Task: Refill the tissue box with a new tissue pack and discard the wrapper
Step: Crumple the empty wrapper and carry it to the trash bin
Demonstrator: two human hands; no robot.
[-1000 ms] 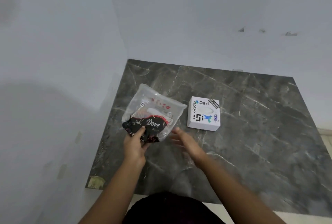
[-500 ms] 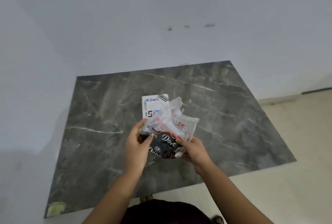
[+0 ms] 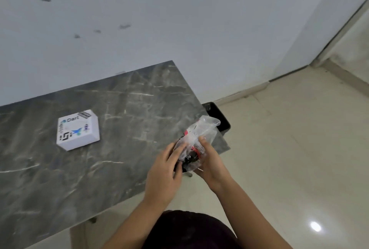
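Both hands are closed around a crumpled clear plastic wrapper with black and red print (image 3: 196, 141), held in the air above the right-hand corner of the dark grey veined marble tabletop (image 3: 127, 101). The left hand (image 3: 166, 171) has its fingers curled onto the wrapper's left side, thumb across the front. The right hand (image 3: 209, 161) cups it from beneath and from the right, with a fingertip pressed on the clear film. The wrapper's loose clear end sticks up toward 1 o'clock from the hands.

The white square tissue box with printed stickers (image 3: 78, 130) lies flat on the tabletop at about 9 o'clock from the hands, well apart from them. A black open bin (image 3: 218, 117) stands on the pale tiled floor (image 3: 289, 149) just past the table's right edge, at 1 o'clock from the wrapper.
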